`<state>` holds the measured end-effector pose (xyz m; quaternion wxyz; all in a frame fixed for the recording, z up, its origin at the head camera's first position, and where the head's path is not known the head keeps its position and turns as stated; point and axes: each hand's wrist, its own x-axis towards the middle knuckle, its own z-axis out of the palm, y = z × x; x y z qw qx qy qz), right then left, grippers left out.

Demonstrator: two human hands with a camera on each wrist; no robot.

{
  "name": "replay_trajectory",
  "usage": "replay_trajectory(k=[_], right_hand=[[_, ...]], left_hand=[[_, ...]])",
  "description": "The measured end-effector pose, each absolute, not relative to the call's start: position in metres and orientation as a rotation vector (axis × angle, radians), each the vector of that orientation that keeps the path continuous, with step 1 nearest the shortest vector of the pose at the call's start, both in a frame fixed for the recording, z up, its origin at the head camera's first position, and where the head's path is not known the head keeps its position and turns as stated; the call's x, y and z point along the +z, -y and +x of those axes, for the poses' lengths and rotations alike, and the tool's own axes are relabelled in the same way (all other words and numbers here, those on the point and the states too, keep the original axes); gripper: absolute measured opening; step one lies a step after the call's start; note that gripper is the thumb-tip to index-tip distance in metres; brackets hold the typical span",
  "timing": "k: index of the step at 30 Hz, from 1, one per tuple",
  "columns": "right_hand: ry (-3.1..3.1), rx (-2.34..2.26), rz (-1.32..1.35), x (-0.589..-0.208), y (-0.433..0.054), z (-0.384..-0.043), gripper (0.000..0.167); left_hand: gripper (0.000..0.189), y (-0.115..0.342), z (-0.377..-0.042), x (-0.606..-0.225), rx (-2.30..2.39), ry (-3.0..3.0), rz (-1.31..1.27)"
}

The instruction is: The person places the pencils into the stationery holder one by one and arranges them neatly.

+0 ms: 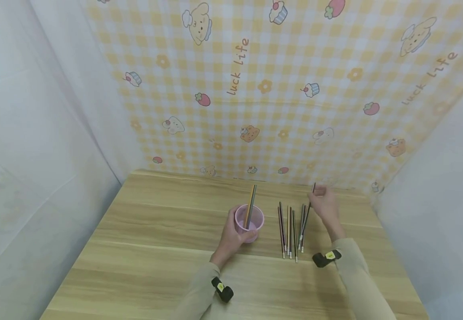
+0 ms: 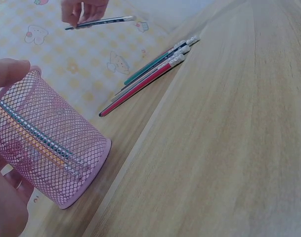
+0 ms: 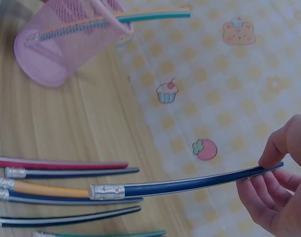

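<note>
Left hand (image 1: 231, 238) around cup (image 1: 257, 218), blue pencil (image 3: 190, 184) in pinch of right hand (image 1: 324, 205), "luck life" on backdrop (image 1: 279, 111)

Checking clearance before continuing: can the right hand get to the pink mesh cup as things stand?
Probably yes. Only low-lying pencils show between the right hand and the pink mesh cup, whose open mouth has room beside the pencils inside. The left hand grips its side without covering that mouth.
</note>
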<state>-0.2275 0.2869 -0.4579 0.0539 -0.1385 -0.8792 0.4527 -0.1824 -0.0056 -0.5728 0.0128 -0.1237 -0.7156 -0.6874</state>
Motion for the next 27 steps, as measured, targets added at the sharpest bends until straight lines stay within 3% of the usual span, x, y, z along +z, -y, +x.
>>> replay_trajectory(k=[7, 17, 27], right_hand=[[2.527, 1.442, -0.320, -0.439, -0.272, -0.226, 0.048], [2.355, 1.559, -0.241, -0.399, -0.235, -0.220, 0.046], [2.270, 1.578, -0.022, -0.381, -0.205, -0.217, 0.042]], left_hand=[[0.094, 0.006, -0.184, -0.570, -2.156, 2.232, -0.426], [0.088, 0.013, -0.169, -0.537, -2.182, 2.197, -0.464], [0.095, 0.007, -0.182, -0.570, -2.149, 2.249, -0.426]])
